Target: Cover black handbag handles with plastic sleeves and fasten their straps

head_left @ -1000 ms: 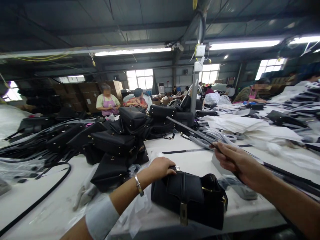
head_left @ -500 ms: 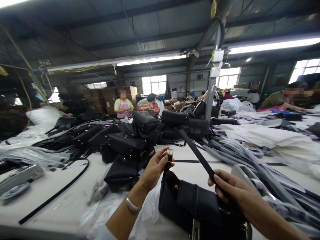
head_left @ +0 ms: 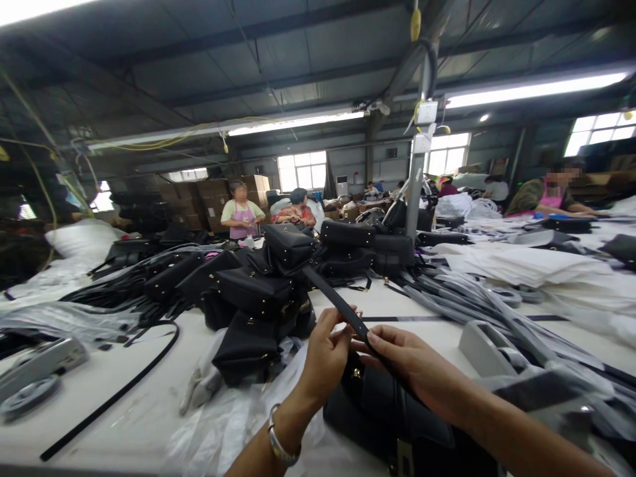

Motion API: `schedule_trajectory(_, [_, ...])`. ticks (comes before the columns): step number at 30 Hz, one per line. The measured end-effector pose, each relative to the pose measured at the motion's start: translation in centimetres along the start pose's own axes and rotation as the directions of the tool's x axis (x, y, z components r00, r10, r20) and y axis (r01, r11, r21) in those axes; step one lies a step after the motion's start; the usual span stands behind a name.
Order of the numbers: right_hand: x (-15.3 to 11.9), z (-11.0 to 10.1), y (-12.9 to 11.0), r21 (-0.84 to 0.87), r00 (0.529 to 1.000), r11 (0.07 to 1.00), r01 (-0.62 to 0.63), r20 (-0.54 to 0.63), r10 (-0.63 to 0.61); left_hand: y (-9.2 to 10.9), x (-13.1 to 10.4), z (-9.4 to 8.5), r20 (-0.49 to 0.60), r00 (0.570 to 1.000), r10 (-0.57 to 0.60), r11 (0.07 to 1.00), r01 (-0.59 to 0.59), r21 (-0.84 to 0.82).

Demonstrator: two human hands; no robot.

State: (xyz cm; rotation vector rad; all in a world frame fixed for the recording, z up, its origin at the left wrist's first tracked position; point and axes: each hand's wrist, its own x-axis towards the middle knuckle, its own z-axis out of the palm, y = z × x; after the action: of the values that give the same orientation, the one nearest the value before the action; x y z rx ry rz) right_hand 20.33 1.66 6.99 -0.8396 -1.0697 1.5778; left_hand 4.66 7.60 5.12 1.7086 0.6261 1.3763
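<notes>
A black handbag [head_left: 368,411] with gold-coloured metal fittings lies in front of me, partly covered by my arms. My left hand [head_left: 325,354] is closed at a gold buckle [head_left: 358,314], which is mostly hidden behind the strap and fingers. In my right hand [head_left: 412,361] a black strap [head_left: 338,301] is pinched between thumb and fingers. Its free end points up and to the left, beyond my left hand. The two hands almost meet, and the strap crosses over the buckle. Whether the strap passes through the buckle I cannot tell.
Several black handbags [head_left: 253,285] are piled ahead. A loose black strap [head_left: 119,392] and a tape dispenser [head_left: 42,361] lie left. Crumpled clear plastic [head_left: 218,417] sits near the front. Grey-wrapped straps [head_left: 462,308] and white sheets [head_left: 527,268] cover the right. People work farther back.
My right hand has moved left with the strap, bringing it across the buckle. My left hand has shifted slightly right and down, and the hands are now close together.
</notes>
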Motion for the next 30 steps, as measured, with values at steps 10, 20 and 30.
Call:
schedule_trajectory(10, [-0.7, 0.6, 0.1, 0.122, 0.997, 0.991, 0.052, -0.060, -0.045, 2.4, 0.9, -0.5, 0.041, 0.999, 0.025, 0.994, -0.029, 0.101])
schedule_trajectory(20, [-0.8, 0.3, -0.7, 0.112, 0.994, 0.990, 0.091, -0.064, -0.084, 5.0, 2.9, -3.6, 0.537, 0.843, -0.003, 0.978, -0.111, 0.179])
schedule_trajectory(30, [-1.9, -1.0, 0.0, 0.159, 0.985, 0.985, 0.062, -0.169, -0.035, 2.7, 1.4, -3.3, 0.614, 0.782, -0.107, 0.972, -0.047, 0.229])
